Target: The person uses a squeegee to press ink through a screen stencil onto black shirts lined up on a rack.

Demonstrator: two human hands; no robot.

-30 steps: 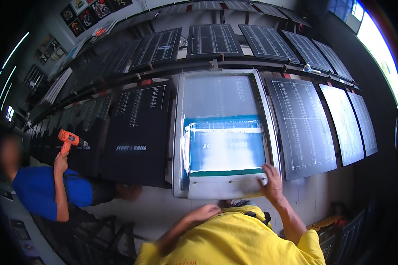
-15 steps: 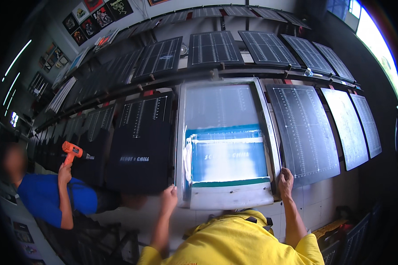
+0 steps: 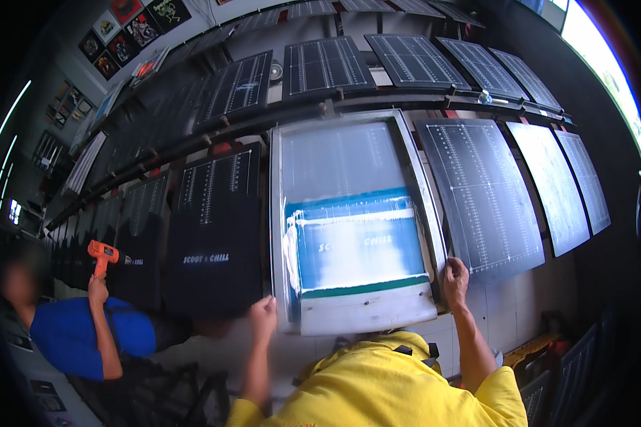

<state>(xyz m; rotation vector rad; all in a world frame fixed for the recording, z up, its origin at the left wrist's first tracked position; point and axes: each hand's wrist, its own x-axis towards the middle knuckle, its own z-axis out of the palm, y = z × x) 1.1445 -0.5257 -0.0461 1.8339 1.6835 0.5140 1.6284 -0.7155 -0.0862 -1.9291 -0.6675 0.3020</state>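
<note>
Fingers [image 3: 460,270] of my right hand [image 3: 455,282] curl over the right near corner of the one rectangular metal-framed printing screen with blue-white mesh [image 3: 349,220]; fingers of my left hand [image 3: 263,318] close on its left near corner. I log the frame between both hands, long axis running away from me, near short edge toward my chest. One dark garment on a platen [image 3: 210,238] lies just left. A second person's hand holds one orange heat gun [image 3: 103,253].
</note>
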